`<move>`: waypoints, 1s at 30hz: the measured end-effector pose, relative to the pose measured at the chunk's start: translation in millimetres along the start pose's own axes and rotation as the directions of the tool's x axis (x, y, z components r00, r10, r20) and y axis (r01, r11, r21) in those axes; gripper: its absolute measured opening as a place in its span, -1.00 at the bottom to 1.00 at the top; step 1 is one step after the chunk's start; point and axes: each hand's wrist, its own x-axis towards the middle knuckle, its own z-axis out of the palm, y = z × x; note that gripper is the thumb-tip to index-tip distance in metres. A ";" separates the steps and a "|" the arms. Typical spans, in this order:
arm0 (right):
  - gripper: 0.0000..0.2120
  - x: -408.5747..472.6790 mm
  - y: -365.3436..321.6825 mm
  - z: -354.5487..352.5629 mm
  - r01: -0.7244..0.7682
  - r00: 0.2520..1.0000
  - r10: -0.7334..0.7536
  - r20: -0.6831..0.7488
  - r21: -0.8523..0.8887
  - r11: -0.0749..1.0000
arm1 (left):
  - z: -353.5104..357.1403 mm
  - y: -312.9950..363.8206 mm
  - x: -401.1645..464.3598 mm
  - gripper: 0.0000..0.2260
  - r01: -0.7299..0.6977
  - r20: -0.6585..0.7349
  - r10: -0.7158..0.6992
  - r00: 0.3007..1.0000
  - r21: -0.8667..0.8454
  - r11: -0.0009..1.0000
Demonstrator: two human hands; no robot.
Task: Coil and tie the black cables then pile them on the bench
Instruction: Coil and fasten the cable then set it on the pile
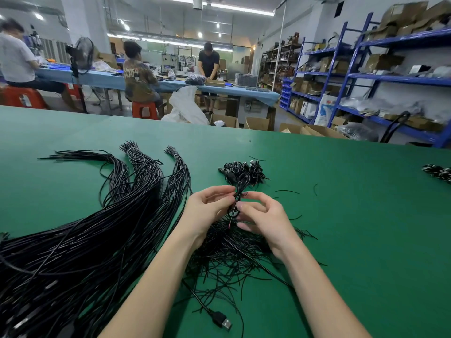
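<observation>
Left hand [209, 208] and right hand [262, 217] raised close together just above the green bench [341, 215], both pinching one small coiled cable [238, 200] between them: left thumb and fingertips on its upper left side, right fingers curled round its lower right, a thin tie end sticking out at the top by the right forefinger. Coil black, glossy, folded into a narrow upright loop, one loose end hanging down between the palms with a reddish tip. Directly under the wrists, a loose heap of short black ties [234, 250] spread over the bench. Near the bottom edge, a single cable lying flat and ending in a USB plug [223, 322], metal shell showing. Just beyond the hands, a small pile of finished coils [244, 170], tangled and dark, resting on the bench. To the left, long bundles of uncoiled black cables [102, 228] fanned across the surface, several bound near their far ends with pale bands. At the far right edge, another dark bundle [438, 172] with white flecks. In the background, a seated person's shirt [139, 79] printed with letters, only "OWN" legible; blue shelves [390, 79] with cardboard boxes, no readable labels.
</observation>
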 end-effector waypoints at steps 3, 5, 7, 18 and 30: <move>-0.78 1.9 0.3 0.1 0.018 0.999 -0.018 -0.033 -0.011 1.000 | -1.1 -0.4 0.3 -0.87 -0.029 -0.048 0.030 0.998 0.033 0.999; -0.79 4.9 -0.8 -3.6 0.024 0.997 -0.026 -0.073 -0.025 0.999 | -5.1 0.0 2.2 -0.89 -0.054 -0.135 0.070 0.988 0.115 0.992; -0.80 10.6 -3.1 -8.2 0.024 0.995 -0.029 -0.099 -0.048 0.999 | -11.4 1.0 4.8 -0.89 -0.041 -0.209 0.069 0.975 0.134 0.990; -0.71 149.0 -42.4 -1.4 -0.085 0.975 0.066 -0.212 -0.081 0.993 | -30.9 -3.9 11.5 -0.89 0.028 -0.248 -0.003 0.969 0.097 0.995; -0.82 165.2 -16.1 -13.3 -0.110 0.903 -0.052 -0.426 -0.347 0.931 | -32.0 -3.8 10.3 -0.89 0.080 -0.218 -0.050 0.975 0.130 0.988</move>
